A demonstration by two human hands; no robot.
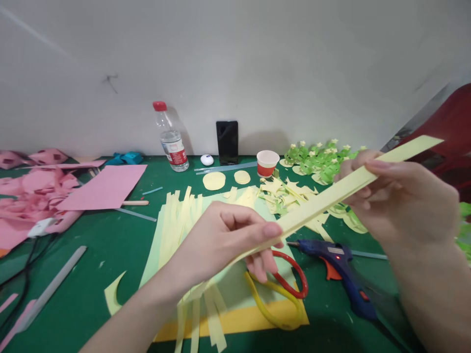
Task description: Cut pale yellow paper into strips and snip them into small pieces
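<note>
A long pale yellow paper strip (pixel 331 196) runs slantwise above the green table (pixel 110 240). My left hand (pixel 224 235) pinches its lower end between thumb and fingers. My right hand (pixel 401 201) grips the strip near its upper end, fingers closed over it. Below the hands lie several more yellow strips (pixel 176 220) on a light green sheet (pixel 235 279), with red-and-yellow scissors (pixel 283 289) on top. A blue hot glue gun (pixel 338 267) lies to the right of the scissors.
Along the back stand a water bottle (pixel 170 139), a black phone (pixel 227 142) and a paper cup (pixel 267 163). Green paper flowers (pixel 320 157) sit back right. Pink paper (pixel 103 189) and pink scraps fill the left. Glue sticks (pixel 51 287) lie front left.
</note>
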